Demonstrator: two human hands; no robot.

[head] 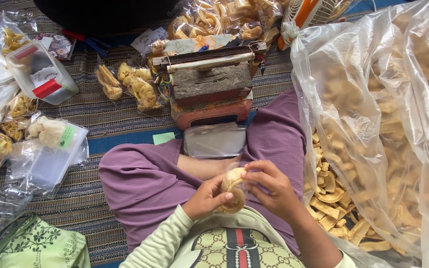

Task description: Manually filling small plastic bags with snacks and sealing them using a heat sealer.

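Holding 1 small clear plastic bag of pale round crackers in front of our lap, we pinch it with both hands.

Our left hand cups it from below, and our right hand curls its fingers on top, near the big clear sack of yellow crackers. How full the small bag is, we cannot tell.

Trousers were plain purple. Sleeves were pale green. Mat was striped blue, grey and brown. Crackers in clear sack were golden yellow. Snack between left hand and right hand was beige. Sealer was rusty red with grey top. Box was translucent, red clips. Cloth bag was light green, dark leaf print.
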